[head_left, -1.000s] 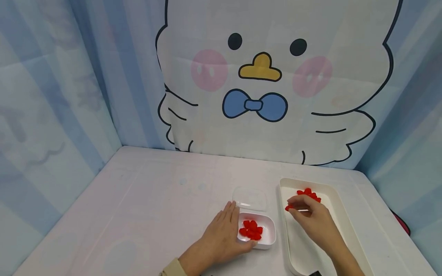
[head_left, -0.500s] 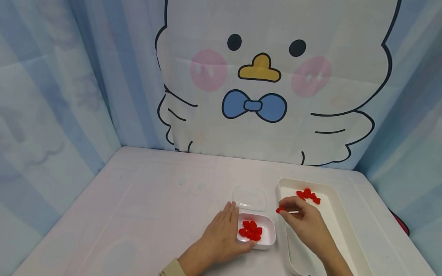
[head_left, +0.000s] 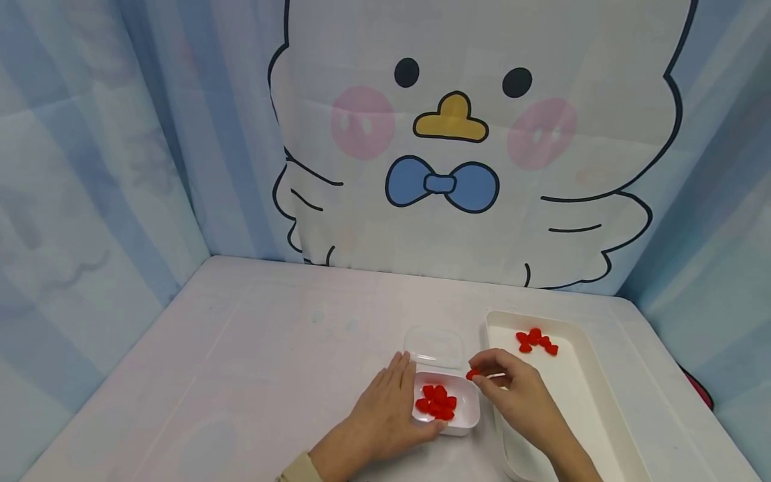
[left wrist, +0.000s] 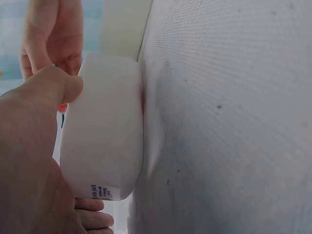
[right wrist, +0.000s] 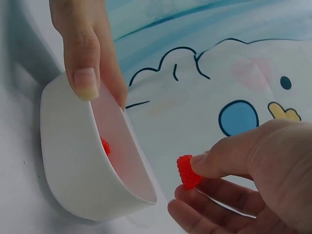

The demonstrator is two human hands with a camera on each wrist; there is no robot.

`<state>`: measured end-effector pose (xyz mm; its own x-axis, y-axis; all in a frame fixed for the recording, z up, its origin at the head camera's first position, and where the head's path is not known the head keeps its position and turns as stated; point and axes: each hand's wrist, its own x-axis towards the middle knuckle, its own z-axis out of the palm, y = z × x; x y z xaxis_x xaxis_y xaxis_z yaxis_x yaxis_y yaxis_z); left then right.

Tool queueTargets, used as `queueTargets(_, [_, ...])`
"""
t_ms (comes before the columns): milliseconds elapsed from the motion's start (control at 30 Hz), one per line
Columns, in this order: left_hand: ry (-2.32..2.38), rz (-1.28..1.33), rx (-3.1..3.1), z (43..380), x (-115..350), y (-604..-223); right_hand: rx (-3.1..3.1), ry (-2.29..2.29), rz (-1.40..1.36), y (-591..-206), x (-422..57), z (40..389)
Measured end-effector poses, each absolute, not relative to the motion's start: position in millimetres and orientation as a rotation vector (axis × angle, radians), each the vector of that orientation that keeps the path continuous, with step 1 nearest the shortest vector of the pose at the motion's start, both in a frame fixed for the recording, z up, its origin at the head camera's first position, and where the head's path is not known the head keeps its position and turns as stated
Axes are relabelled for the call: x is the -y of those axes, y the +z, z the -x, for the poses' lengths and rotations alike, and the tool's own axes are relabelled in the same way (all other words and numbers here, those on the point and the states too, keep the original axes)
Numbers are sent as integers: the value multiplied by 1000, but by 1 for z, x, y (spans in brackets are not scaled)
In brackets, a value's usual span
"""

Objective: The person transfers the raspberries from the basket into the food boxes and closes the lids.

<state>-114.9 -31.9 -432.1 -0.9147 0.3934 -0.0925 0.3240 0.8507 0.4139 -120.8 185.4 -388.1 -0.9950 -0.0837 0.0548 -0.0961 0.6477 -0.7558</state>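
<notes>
Right hand (head_left: 524, 398) has moved away from the table's (head_left: 271, 348) right edge, grip aptly pinching a likely light, soft berry (right wrist: 185, 170) by its sides; straight-fingered left hand (head_left: 385, 410) touches the bowl (right wrist: 73, 151)

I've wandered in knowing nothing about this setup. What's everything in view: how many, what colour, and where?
Table: one, pale pinkish-white, under everything
Box: one, white, on the table
Tray: one, off-white, right of the box
Clear plastic piece: one, transparent, behind the box
Red pieces in the box: several, overlapping
Red pieces in the tray: about five, far end
Held piece: one, red, near the box's right rim
Cartoon backdrop: one, mostly white, behind the table
Curtains: blue and white, both sides
Left hand: one, against the box's left side
Right hand: one, pinching the held piece
Sleeve: one, beige, left wrist
</notes>
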Motion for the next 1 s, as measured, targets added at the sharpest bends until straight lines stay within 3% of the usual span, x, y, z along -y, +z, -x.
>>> queueTargets(1000, [625,-603,-2866,116,34,-434,3037,1223,-400,-397,-180,119])
